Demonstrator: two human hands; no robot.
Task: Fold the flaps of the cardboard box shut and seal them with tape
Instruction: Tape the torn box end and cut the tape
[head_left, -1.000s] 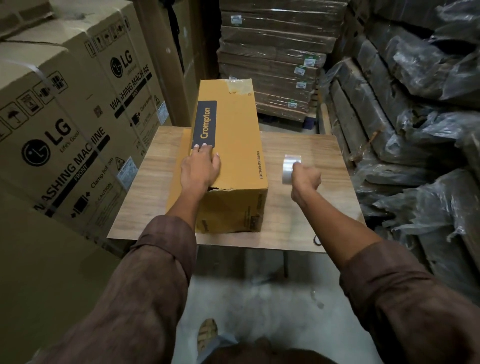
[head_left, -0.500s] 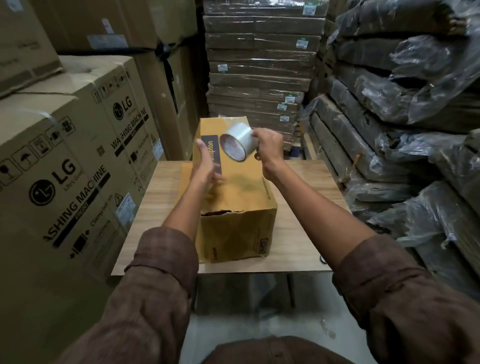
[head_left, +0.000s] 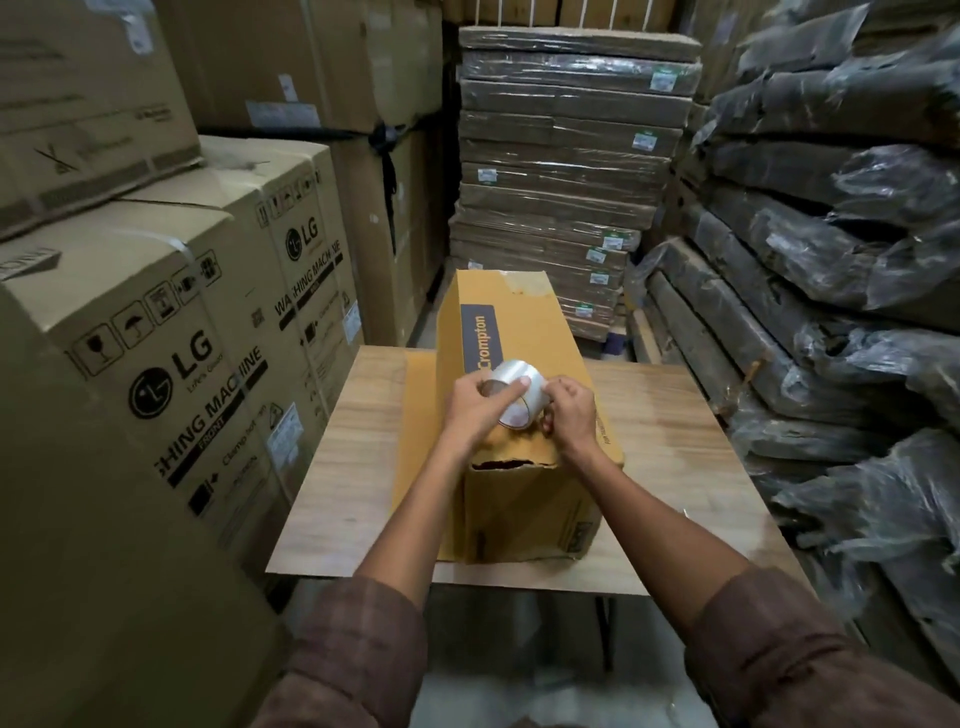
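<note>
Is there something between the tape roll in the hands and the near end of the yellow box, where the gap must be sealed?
Nothing visible does. Both hands, left hand and right hand, hold the tape roll just above the Crompton box; the gap at the near flap lies uncovered below them.

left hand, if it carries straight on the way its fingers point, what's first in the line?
The left hand already grips the roll of tape, fingers pointing right across it. Straight on, it would likely meet the right hand holding the roll's other side. Depth is unclear.
</note>
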